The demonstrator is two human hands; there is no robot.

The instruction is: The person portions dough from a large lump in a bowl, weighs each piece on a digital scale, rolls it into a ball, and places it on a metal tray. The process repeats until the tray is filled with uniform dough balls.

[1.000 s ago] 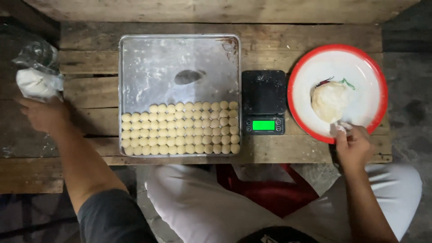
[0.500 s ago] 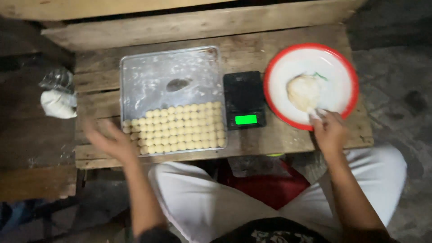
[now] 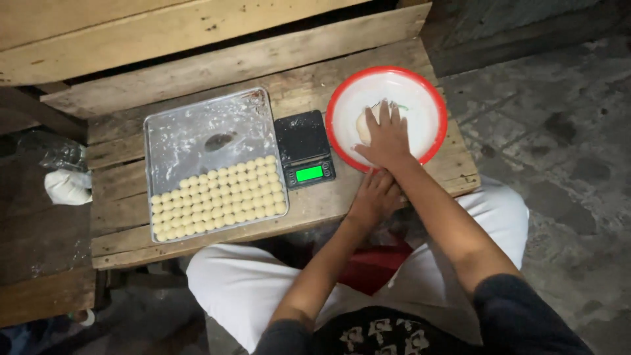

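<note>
The right hand (image 3: 386, 137) lies open, fingers spread, pressing the dough lump (image 3: 363, 125) inside the red-rimmed bowl (image 3: 426, 98). The left hand (image 3: 376, 196) rests loosely curled on the bench (image 3: 125, 233) just below that bowl. Left of the bowl sit a black scale (image 3: 303, 148) and a metal tray (image 3: 190, 125) holding rows of small dough balls (image 3: 220, 197).

Bare planks of the wooden surface (image 3: 197, 72) lie open behind the metal tray (image 3: 197, 125) and the black scale (image 3: 303, 148). A narrow gap separates the tray from the scale; the scale sits just beside the red-rimmed bowl (image 3: 434, 105). The right hand (image 3: 386, 139) covers the bowl's middle, the left hand (image 3: 376, 197) blocks the surface's near edge beneath it.
</note>
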